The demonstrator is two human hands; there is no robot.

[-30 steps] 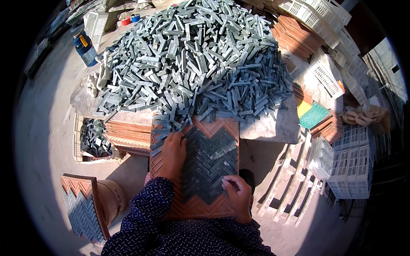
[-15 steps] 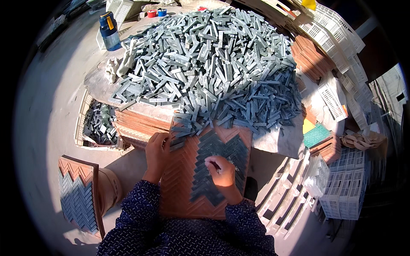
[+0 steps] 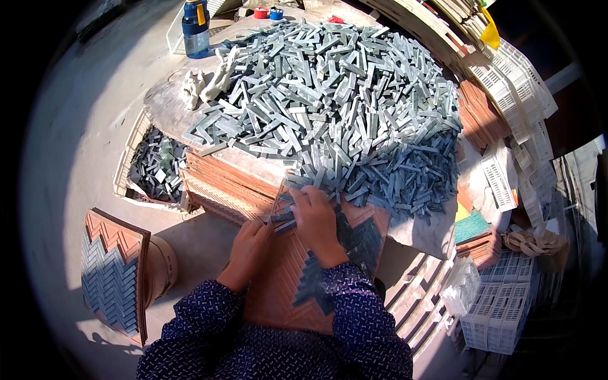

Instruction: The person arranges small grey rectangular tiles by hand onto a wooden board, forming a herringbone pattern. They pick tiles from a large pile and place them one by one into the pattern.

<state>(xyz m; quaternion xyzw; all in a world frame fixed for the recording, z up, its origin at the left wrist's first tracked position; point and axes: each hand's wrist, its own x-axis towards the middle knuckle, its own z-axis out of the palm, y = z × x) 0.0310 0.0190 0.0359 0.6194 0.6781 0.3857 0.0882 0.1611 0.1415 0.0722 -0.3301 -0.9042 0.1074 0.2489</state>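
A reddish-brown board (image 3: 269,297) with a herringbone pattern of raised ridges lies in front of me, leaning on the table edge. Dark grey stone strips (image 3: 360,244) fill the grooves on its right part. My right hand (image 3: 316,228) reaches across the board's upper part, its bent fingers closed on a grey stone strip among loose ones at the top edge. To its left, my left hand (image 3: 249,252) is at the board's left edge, its fingers curled together; whatever they hold is hidden. Beyond both hands spreads a large heap of loose stone strips (image 3: 342,95).
Stacked brown boards (image 3: 231,183) lie left of my work, beside a crate (image 3: 120,171) of dark pieces. A filled board (image 3: 111,272) stands at lower left. White gloves (image 3: 218,76) and a blue bottle (image 3: 196,35) are at the far left; a slatted pallet (image 3: 421,291) and white crates (image 3: 497,310) stand right.
My right hand has moved from the filled strips up and left to the loose ones. My left hand has shifted slightly down and right. The view has turned a little.
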